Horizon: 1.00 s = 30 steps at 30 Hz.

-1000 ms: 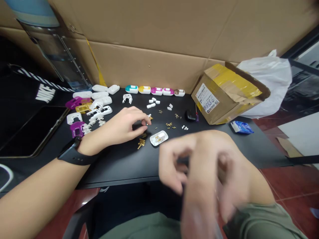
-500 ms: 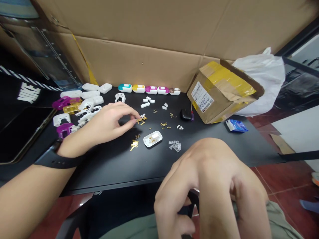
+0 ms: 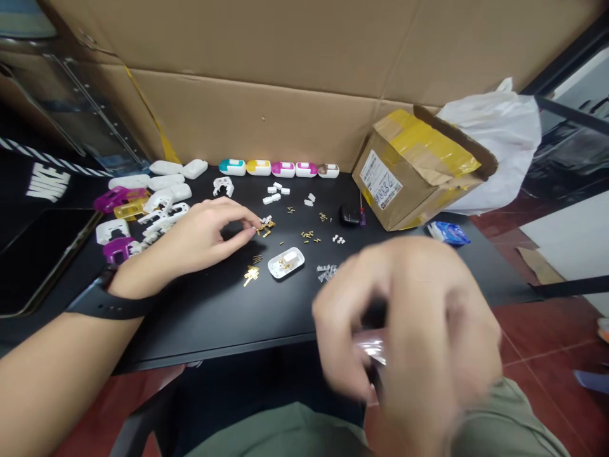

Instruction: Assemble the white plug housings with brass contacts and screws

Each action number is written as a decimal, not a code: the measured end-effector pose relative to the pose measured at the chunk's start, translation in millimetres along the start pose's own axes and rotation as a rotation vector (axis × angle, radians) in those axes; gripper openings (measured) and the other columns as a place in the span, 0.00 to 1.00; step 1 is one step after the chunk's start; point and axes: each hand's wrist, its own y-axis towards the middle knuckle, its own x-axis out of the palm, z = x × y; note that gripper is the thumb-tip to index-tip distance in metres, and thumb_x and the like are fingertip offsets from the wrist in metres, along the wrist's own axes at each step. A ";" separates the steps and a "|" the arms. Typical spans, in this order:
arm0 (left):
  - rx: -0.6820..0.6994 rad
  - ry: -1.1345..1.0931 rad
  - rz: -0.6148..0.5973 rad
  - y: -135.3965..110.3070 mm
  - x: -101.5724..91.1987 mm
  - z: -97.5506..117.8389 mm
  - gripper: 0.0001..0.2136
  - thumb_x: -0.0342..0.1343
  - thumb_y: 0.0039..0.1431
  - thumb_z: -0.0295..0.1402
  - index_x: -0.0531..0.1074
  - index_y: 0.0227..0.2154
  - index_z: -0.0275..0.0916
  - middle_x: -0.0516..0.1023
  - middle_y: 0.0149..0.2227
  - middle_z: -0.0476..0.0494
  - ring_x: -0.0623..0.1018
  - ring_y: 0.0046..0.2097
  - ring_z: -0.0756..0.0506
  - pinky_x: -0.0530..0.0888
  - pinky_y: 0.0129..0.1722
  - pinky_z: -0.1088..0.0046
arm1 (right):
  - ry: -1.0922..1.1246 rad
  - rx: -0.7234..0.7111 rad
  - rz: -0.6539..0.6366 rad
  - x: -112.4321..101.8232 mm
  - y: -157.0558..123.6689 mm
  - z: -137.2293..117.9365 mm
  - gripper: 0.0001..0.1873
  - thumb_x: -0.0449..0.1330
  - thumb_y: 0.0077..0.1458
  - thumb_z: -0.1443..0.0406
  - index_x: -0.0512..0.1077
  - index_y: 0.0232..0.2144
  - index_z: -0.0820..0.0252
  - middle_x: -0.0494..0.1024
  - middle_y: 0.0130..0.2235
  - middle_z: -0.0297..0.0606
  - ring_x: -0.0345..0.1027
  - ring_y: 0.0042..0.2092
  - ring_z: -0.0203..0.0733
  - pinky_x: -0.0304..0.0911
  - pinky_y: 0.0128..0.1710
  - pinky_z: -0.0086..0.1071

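The left hand (image 3: pixel 200 235) is pinching tiny gold metal terminals (image 3: pixel 264 226) lying loose mid-tabletop on the black tabletop (image 3: pixel 209 324), close to an open white plastic casing (image 3: pixel 286 263), while the blurred right hand (image 3: pixel 404 324) is curled around a shiny clear piece (image 3: pixel 371 348) beyond the front edge.

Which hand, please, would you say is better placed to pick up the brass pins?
Probably the left hand: its fingertips are right at the brass pins, while the right hand is farther off, blurred above the table edge.
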 end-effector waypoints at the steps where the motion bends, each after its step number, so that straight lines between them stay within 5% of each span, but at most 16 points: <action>1: 0.006 -0.005 -0.007 0.0 1.8 0.4 0.14 0.56 0.74 0.44 0.84 0.45 0.43 0.88 0.45 0.43 0.84 0.48 0.39 0.78 0.52 0.61 | -0.007 0.017 0.123 -8.1 3.4 7.2 0.23 0.67 0.66 0.47 0.85 0.53 0.55 0.85 0.35 0.36 0.75 0.33 0.36 0.71 0.35 0.30; 3: 0.022 -0.023 -0.019 0.1 7.3 1.3 0.14 0.57 0.74 0.44 0.84 0.45 0.43 0.88 0.45 0.44 0.84 0.48 0.40 0.78 0.51 0.62 | -0.196 0.281 0.443 -18.8 6.4 26.6 0.17 0.64 0.70 0.58 0.83 0.55 0.58 0.82 0.31 0.33 0.70 0.28 0.35 0.69 0.34 0.32; 4: 0.030 -0.033 -0.028 0.0 10.5 1.9 0.13 0.57 0.74 0.43 0.84 0.45 0.43 0.88 0.45 0.44 0.84 0.48 0.40 0.78 0.51 0.62 | -0.396 0.531 0.503 -21.5 5.8 37.7 0.16 0.63 0.70 0.60 0.83 0.54 0.60 0.83 0.32 0.36 0.74 0.31 0.40 0.72 0.40 0.36; 7: 0.054 -0.055 -0.071 -0.5 19.6 4.6 0.13 0.56 0.75 0.43 0.84 0.46 0.44 0.89 0.45 0.45 0.84 0.50 0.40 0.76 0.52 0.62 | -0.612 1.147 0.253 -23.3 -0.1 69.4 0.25 0.63 0.70 0.60 0.75 0.65 0.62 0.87 0.52 0.53 0.82 0.52 0.61 0.73 0.55 0.50; 9: 0.077 -0.082 -0.106 -1.1 23.0 6.7 0.14 0.55 0.77 0.44 0.84 0.48 0.44 0.88 0.47 0.45 0.84 0.50 0.41 0.75 0.53 0.62 | -0.519 1.341 0.151 -23.3 -2.6 83.1 0.30 0.65 0.68 0.59 0.70 0.68 0.62 0.82 0.62 0.58 0.79 0.60 0.65 0.73 0.58 0.50; 12: 0.104 -0.115 -0.155 -2.3 23.5 9.4 0.14 0.54 0.79 0.44 0.83 0.52 0.45 0.88 0.48 0.46 0.84 0.50 0.42 0.74 0.54 0.63 | -0.423 1.447 0.122 -25.0 -1.5 90.5 0.34 0.66 0.68 0.60 0.66 0.71 0.61 0.80 0.65 0.59 0.79 0.61 0.63 0.74 0.57 0.47; 16: 0.125 -0.125 -0.216 -3.0 19.3 11.6 0.14 0.55 0.79 0.42 0.81 0.57 0.47 0.88 0.47 0.49 0.84 0.51 0.43 0.72 0.56 0.64 | -0.302 1.530 0.126 -28.2 -2.7 93.6 0.37 0.66 0.68 0.61 0.63 0.74 0.59 0.81 0.62 0.59 0.84 0.44 0.53 0.77 0.43 0.42; 22: 0.160 -0.213 -0.305 -2.5 15.0 19.1 0.11 0.56 0.78 0.37 0.81 0.55 0.46 0.89 0.46 0.49 0.85 0.50 0.44 0.69 0.57 0.64 | -0.163 1.582 0.102 -31.1 -13.4 106.3 0.40 0.65 0.67 0.66 0.58 0.77 0.54 0.86 0.47 0.51 0.79 0.30 0.45 0.74 0.30 0.36; 30: 0.178 -0.198 -0.239 -4.0 15.8 23.4 0.11 0.56 0.77 0.36 0.81 0.53 0.44 0.87 0.49 0.46 0.84 0.49 0.43 0.72 0.56 0.64 | -0.274 1.571 0.116 -32.4 -11.1 108.9 0.35 0.63 0.66 0.73 0.66 0.73 0.58 0.87 0.48 0.51 0.83 0.36 0.45 0.75 0.35 0.34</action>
